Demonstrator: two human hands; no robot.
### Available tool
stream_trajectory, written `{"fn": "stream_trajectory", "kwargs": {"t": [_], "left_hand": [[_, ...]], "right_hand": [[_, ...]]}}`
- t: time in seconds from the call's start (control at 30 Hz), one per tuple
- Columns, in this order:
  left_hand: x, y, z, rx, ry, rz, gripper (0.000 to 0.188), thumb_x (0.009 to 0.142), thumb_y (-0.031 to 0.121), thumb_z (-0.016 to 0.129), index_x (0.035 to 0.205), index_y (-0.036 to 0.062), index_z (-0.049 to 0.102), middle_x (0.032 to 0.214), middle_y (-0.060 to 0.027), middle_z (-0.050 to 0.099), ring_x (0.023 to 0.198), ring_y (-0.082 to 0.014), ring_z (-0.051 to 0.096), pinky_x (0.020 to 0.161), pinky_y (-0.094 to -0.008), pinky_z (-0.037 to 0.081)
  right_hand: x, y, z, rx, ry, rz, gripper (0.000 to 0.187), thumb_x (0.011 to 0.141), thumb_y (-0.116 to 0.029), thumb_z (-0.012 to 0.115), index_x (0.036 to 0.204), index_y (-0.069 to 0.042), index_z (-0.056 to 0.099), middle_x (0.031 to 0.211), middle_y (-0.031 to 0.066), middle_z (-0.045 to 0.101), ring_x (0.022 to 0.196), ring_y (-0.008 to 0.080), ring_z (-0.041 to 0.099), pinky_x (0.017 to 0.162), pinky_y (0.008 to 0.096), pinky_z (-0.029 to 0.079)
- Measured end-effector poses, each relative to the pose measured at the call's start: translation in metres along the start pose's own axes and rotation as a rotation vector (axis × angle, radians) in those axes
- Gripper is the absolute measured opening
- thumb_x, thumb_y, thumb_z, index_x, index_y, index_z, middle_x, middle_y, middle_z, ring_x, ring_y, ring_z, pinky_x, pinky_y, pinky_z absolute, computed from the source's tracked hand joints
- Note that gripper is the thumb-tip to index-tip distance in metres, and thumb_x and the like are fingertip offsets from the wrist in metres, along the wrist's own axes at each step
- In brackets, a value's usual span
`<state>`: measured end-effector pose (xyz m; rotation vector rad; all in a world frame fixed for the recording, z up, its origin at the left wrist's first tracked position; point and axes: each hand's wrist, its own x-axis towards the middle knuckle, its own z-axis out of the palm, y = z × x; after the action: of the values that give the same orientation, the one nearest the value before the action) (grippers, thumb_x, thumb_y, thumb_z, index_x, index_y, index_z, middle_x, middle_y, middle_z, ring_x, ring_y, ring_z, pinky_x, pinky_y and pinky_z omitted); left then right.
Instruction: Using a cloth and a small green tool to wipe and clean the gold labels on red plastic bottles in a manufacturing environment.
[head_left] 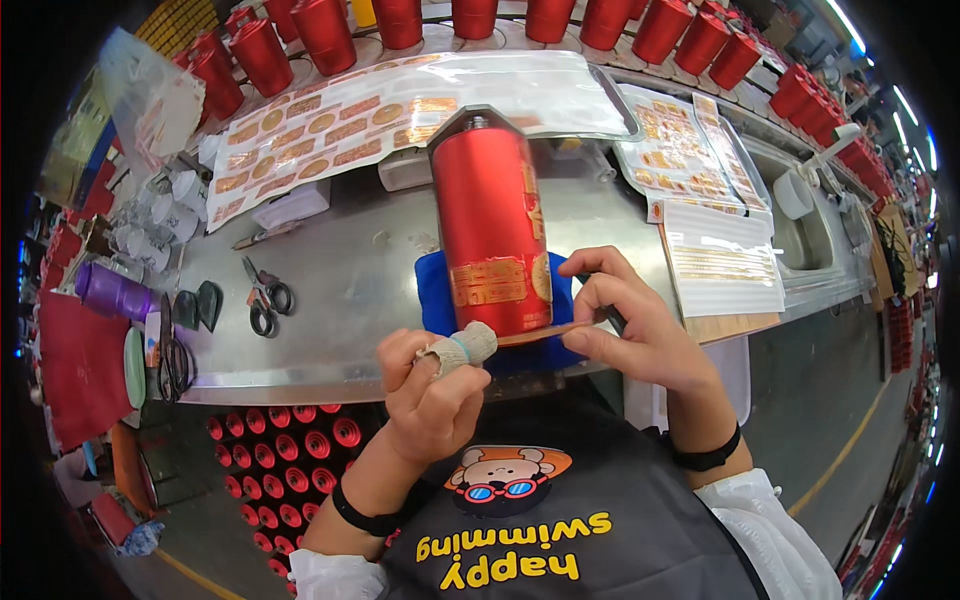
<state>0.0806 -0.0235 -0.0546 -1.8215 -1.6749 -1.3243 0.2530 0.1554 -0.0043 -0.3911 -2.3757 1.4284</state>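
A red bottle [484, 225] with gold stickers and a metal threaded neck lies in front of me, its base toward me, over a blue cloth [434, 290]. My right hand [635, 325] pinches one end of a thin gold-orange strip [540, 334] running along the bottle's base edge. Part of a dark object shows under that palm. At the strip's other end, my left hand [430, 395] has curled fingers around a beige cloth wrap [468, 345] with a blue band. Whether a finger is inside the wrap cannot be seen.
Black-handled scissors [265, 297] lie on the metal table [330, 345] at left. Sticker sheets [330, 125] cover its far side, with more sheets [725, 255] at right. Red canisters [325, 35] line the back. A sink [805, 225] is at right; red round parts [287, 445] sit below.
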Motion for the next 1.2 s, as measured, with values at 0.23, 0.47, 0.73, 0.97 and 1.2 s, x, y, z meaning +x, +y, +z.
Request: {"fn": "stream_trajectory", "kwargs": {"t": [0.23, 0.47, 0.73, 0.97, 1.2], "left_hand": [[0.015, -0.006, -0.001, -0.024, -0.058, 0.152, 0.029, 0.067, -0.003, 0.069, 0.09, 0.0111, 0.056, 0.086, -0.0083, 0.057, 0.084, -0.0288, 0.051, 0.069, -0.0401, 0.044], [0.037, -0.01, 0.001, -0.028, -0.178, 0.361, 0.021, 0.064, 0.006, 0.067, 0.083, 0.0117, 0.06, 0.081, -0.0037, 0.057, 0.076, -0.0236, 0.05, 0.063, -0.0363, 0.044], [0.044, -0.005, 0.005, 0.106, -0.219, 0.462, 0.022, 0.064, 0.012, 0.067, 0.084, 0.0175, 0.062, 0.078, 0.0021, 0.054, 0.075, -0.0189, 0.049, 0.062, -0.0317, 0.042], [0.044, -0.004, 0.01, 0.174, -0.233, 0.483, 0.023, 0.064, 0.013, 0.068, 0.085, 0.0173, 0.062, 0.078, 0.0016, 0.051, 0.067, -0.0185, 0.048, 0.054, -0.028, 0.042], [0.039, -0.005, 0.013, 0.109, -0.161, 0.401, 0.022, 0.06, 0.01, 0.068, 0.081, 0.0147, 0.063, 0.073, -0.0001, 0.048, 0.063, -0.0202, 0.051, 0.05, -0.029, 0.043]], "right_hand": [[-0.005, 0.006, -0.008, 0.151, -0.089, 0.12, 0.02, 0.085, -0.02, 0.07, 0.084, -0.007, 0.055, 0.118, 0.0096, 0.048, 0.108, 0.0178, 0.047, 0.089, 0.03, 0.039], [-0.006, 0.014, -0.009, 0.206, -0.071, 0.07, 0.023, 0.087, -0.024, 0.069, 0.086, -0.006, 0.056, 0.113, 0.0083, 0.05, 0.101, 0.0166, 0.048, 0.081, 0.0283, 0.043], [-0.01, 0.017, -0.009, 0.22, -0.06, 0.095, 0.022, 0.09, -0.024, 0.066, 0.087, -0.004, 0.056, 0.112, 0.0091, 0.051, 0.1, 0.0165, 0.048, 0.087, 0.0293, 0.04], [-0.011, 0.022, -0.007, 0.182, -0.047, 0.055, 0.02, 0.09, -0.022, 0.065, 0.089, -0.003, 0.059, 0.11, 0.01, 0.052, 0.098, 0.0181, 0.049, 0.085, 0.0294, 0.041], [-0.011, 0.028, -0.005, 0.183, -0.048, 0.032, 0.02, 0.089, -0.022, 0.066, 0.089, -0.003, 0.059, 0.109, 0.0097, 0.052, 0.098, 0.018, 0.05, 0.085, 0.0296, 0.041]]}}
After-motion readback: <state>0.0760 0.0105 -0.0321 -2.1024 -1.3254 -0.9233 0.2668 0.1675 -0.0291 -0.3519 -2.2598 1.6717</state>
